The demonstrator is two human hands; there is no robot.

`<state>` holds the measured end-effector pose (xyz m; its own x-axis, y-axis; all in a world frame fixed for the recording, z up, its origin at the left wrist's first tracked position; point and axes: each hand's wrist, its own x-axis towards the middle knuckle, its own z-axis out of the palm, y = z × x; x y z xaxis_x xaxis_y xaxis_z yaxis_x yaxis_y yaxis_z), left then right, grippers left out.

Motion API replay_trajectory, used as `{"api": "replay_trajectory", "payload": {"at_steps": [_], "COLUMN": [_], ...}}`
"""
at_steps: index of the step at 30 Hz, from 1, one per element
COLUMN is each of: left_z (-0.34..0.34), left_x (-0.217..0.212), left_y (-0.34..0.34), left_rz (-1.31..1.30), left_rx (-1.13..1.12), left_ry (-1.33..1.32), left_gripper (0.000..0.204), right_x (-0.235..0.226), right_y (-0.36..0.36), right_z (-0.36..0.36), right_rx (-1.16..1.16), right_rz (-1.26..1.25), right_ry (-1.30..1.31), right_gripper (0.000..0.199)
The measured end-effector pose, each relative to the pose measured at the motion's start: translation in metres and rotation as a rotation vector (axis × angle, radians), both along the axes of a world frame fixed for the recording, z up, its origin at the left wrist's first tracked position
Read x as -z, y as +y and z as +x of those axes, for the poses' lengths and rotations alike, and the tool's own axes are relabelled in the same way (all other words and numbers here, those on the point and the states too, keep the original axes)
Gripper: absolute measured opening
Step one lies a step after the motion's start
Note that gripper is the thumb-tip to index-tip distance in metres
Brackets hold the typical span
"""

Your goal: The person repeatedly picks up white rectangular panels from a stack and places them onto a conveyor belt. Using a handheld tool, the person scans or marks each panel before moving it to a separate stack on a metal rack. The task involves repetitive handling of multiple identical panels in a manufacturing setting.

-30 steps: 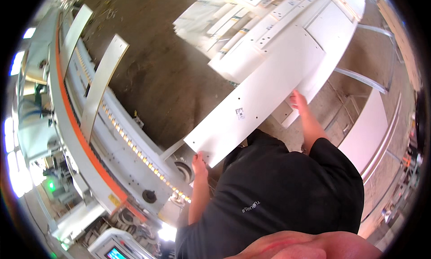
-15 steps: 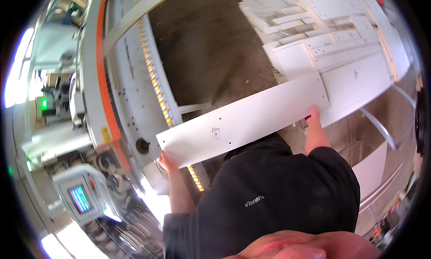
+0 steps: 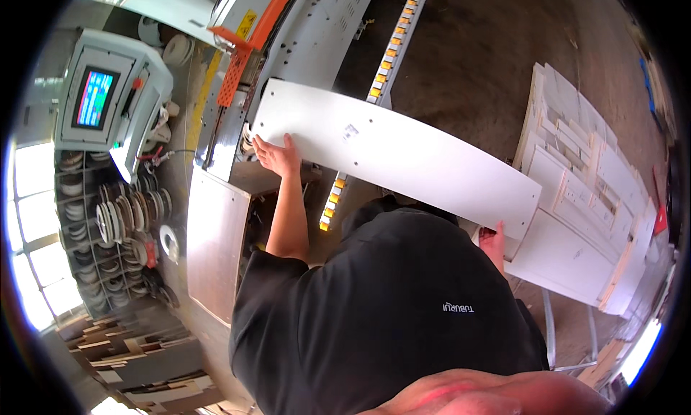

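Note:
A long white panel (image 3: 410, 156) with small drilled holes and a label lies in front of me. Its left end is at the machine's orange-edged bed, and its middle crosses above the yellow roller rail (image 3: 389, 59). My left hand (image 3: 279, 156) rests against the near edge by that left end, fingers stretched and spread. At the other end my right hand (image 3: 493, 242) grips the near edge, thumb up along the edge; its other fingers are partly hidden.
White boards (image 3: 576, 246) are stacked at the right. A machine control panel (image 3: 93, 98) with a lit screen stands at the left, above a rack of edge-band rolls (image 3: 126, 217). A brown-topped cabinet (image 3: 219, 246) sits near my left arm. Board offcuts (image 3: 155, 368) lie at lower left.
My view has turned toward the control panel. The white panel's left end has come against the machine bed. My left hand's fingers have gone from gripping its corner to spread along its edge.

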<state>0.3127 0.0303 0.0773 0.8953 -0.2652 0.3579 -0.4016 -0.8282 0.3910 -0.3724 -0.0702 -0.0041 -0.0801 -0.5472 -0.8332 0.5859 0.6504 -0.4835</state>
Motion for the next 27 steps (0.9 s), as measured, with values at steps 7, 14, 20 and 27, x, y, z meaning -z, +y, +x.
{"api": "replay_trajectory", "payload": {"at_steps": [7,14,20,27], "left_z": [-0.038,-0.029,-0.002,0.012], "left_x": [0.029,0.004,0.002,0.007], "left_y": [-0.008,-0.022,-0.016,-0.02], "left_rz": [-0.736,-1.006,-1.045,-1.087], "left_rx": [0.019,-0.029,-0.065,-0.065], "left_ry": [0.838,1.01,1.013,1.028], "left_gripper": [0.1,0.087,0.083,0.081], "right_x": [-0.054,-0.052,-0.076,-0.075], "right_y": [0.01,0.007,0.005,-0.004], "right_z": [0.119,0.149,0.191,0.197], "right_rx": [-0.164,-0.312,-0.356,-0.428], "right_rz": [-0.049,0.008,0.088,0.124], "right_ry": [-0.168,-0.098,-0.077,0.001], "right_gripper": [0.037,0.033,0.028,0.025]}}
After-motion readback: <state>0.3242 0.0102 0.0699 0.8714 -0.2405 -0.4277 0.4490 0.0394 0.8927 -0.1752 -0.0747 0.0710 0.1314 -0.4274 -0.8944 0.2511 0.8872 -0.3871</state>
